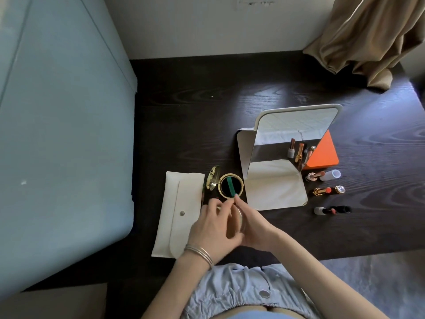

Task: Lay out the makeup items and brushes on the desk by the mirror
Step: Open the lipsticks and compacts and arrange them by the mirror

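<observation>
A round gold compact point(230, 187) lies open on the dark tabletop point(184, 111), between a cream pouch point(177, 215) and the folding mirror point(292, 139). Just in front of it, both hands meet over a small round item point(239, 221): the left hand point(211, 231) curls its fingers round it, the right hand point(253, 229) pinches at its top. Right of the mirror lie three uncapped lipsticks point(322, 191) beside an orange box point(324, 153).
</observation>
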`<state>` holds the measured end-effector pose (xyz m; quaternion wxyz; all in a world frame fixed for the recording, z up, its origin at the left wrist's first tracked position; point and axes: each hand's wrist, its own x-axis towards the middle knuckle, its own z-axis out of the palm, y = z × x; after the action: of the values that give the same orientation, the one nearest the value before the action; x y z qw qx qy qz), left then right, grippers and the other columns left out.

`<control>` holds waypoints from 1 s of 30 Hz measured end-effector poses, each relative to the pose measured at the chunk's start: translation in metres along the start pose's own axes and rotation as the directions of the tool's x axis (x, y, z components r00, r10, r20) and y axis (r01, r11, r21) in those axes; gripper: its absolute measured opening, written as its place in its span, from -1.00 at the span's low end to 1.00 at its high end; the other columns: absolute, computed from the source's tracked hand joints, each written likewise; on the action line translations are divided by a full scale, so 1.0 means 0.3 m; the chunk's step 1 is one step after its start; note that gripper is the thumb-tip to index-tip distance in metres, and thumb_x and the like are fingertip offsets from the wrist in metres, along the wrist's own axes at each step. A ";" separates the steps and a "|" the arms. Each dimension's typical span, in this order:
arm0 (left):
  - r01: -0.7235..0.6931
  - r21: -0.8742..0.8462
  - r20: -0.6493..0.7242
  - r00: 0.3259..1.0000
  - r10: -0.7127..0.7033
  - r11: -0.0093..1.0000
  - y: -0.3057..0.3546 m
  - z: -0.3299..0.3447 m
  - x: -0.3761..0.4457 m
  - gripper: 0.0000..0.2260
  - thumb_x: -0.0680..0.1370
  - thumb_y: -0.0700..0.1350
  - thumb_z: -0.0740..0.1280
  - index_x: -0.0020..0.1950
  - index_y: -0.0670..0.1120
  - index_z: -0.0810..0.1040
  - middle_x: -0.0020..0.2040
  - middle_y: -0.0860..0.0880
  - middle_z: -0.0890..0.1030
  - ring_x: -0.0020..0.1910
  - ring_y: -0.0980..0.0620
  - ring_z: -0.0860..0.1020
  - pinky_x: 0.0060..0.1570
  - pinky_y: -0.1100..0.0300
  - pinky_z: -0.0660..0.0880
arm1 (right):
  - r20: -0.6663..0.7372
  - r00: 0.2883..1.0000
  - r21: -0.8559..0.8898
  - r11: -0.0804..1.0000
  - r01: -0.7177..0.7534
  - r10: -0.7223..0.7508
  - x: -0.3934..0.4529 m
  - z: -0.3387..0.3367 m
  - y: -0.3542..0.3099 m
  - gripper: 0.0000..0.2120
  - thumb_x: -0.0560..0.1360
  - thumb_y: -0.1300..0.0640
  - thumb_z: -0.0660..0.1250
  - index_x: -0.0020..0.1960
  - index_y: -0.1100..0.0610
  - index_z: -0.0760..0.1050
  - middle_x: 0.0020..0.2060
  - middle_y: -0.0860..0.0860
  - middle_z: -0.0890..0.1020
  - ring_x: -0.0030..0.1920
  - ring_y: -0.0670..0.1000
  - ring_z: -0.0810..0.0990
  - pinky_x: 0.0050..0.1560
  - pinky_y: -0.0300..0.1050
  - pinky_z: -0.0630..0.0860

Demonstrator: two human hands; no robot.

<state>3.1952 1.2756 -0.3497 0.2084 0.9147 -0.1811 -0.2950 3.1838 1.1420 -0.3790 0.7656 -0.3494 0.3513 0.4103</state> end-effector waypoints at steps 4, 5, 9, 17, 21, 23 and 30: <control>-0.106 0.200 0.015 0.994 0.105 0.974 0.022 0.082 0.038 -0.34 0.48 0.25 0.15 0.45 -0.10 0.14 0.25 -0.08 0.33 0.15 -0.04 0.45 0.07 0.12 0.50 | -0.155 0.988 -0.019 1.000 -0.018 0.015 -0.015 -0.055 0.014 -0.47 0.59 -0.25 -0.03 0.02 0.09 0.56 -0.26 0.07 0.68 -0.21 0.03 0.64 -0.27 -0.08 0.56; -0.135 0.246 -0.070 0.985 0.157 0.960 0.018 0.108 0.049 -0.37 0.46 0.26 0.10 0.37 -0.14 0.24 0.13 -0.09 0.43 0.01 -0.03 0.54 -0.08 0.16 0.55 | -0.188 0.982 -0.010 1.000 -0.016 0.014 -0.011 -0.061 0.020 -0.49 0.60 -0.22 -0.03 0.03 0.11 0.54 -0.26 0.09 0.67 -0.20 0.06 0.63 -0.28 -0.06 0.56; -0.182 0.319 -0.212 0.943 0.257 0.930 0.018 0.180 0.079 -0.55 0.38 0.26 0.06 -0.02 -0.09 0.38 -0.28 -0.01 0.50 -0.49 0.07 0.51 -0.60 0.32 0.42 | -0.269 0.963 0.087 0.995 0.047 -0.022 0.011 -0.087 0.057 -0.54 0.63 -0.14 -0.04 -0.02 0.15 0.51 -0.38 0.09 0.68 -0.20 0.09 0.59 -0.37 -0.09 0.55; 0.134 0.178 -0.192 0.976 -0.099 0.975 0.081 0.166 0.114 -0.20 0.31 0.33 -0.31 0.11 -0.16 0.45 0.02 -0.15 0.58 -0.01 -0.13 0.58 -0.14 0.07 0.49 | -0.155 0.974 0.040 0.984 0.174 -0.166 0.011 -0.136 0.076 -0.51 0.64 -0.13 -0.09 0.15 0.11 0.52 -0.05 0.11 0.68 -0.03 0.07 0.62 -0.14 -0.02 0.59; 0.123 0.203 -0.156 0.983 -0.092 0.971 0.071 0.156 0.101 -0.32 0.44 0.36 -0.17 0.21 -0.11 0.37 0.13 -0.10 0.51 0.12 -0.08 0.51 0.01 0.10 0.46 | 0.022 0.988 0.016 0.989 0.150 -0.151 -0.033 -0.169 0.056 -0.52 0.55 -0.17 0.13 0.29 0.12 0.48 0.17 0.18 0.61 0.15 0.15 0.60 0.08 0.10 0.56; 0.137 0.122 -0.136 0.983 -0.121 0.983 0.072 0.164 0.090 -0.47 0.52 0.31 0.01 0.21 -0.09 0.36 0.12 -0.09 0.51 0.10 -0.09 0.53 0.01 0.07 0.49 | 0.048 0.981 0.002 0.982 0.190 -0.190 -0.036 -0.180 0.063 -0.49 0.52 -0.14 0.22 0.32 0.18 0.44 0.21 0.22 0.55 0.15 0.15 0.59 0.09 0.10 0.55; 0.273 -0.300 0.065 0.962 -0.266 0.914 0.081 0.156 0.094 -0.62 0.59 0.21 -0.01 0.28 0.02 0.28 0.04 -0.16 0.58 -0.05 -0.16 0.59 -0.08 0.06 0.49 | 0.038 0.945 0.151 0.936 0.317 -0.326 -0.048 -0.231 0.116 -0.60 0.52 0.03 0.23 0.34 0.06 0.37 0.22 0.17 0.48 0.13 0.14 0.56 0.14 0.14 0.54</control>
<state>3.1829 1.2294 -0.3856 0.3028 0.8841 -0.0079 -0.3559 3.1298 1.0940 -0.4109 0.8561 -0.3333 0.2938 0.2640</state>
